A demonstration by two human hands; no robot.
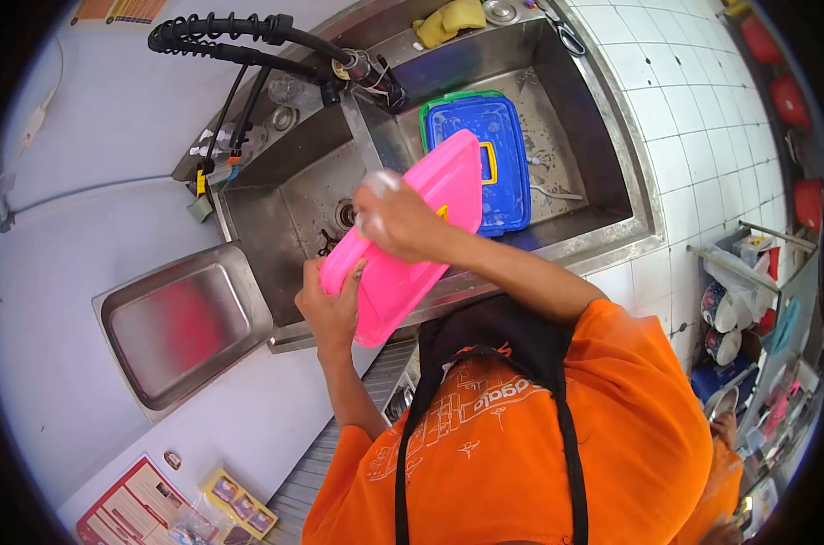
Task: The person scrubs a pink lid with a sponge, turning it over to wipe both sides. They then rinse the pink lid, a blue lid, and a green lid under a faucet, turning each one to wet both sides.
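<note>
A pink plastic lid (403, 282) with a yellow handle is tilted over the sink's front side. My left hand (332, 304) grips its lower left edge, thumb on the upper face. Against that same face, near the left rim, my right hand (395, 218) is closed. White patches, like foam or a scrubber, show at its blurred fingers; I cannot tell what they hold. Behind the pink lid, a blue lid (475, 123) with a yellow handle lies in the right basin, partly covering a green one (427, 118).
Pale cutlery (557, 193) lies in the wet right basin (593, 136). A black spring-hose faucet (266, 32) arches over the left basin. At left sits a steel tray (126, 318); a yellow cloth (453, 20) rests on the back ledge. Another person's hand (724, 427) appears at lower right.
</note>
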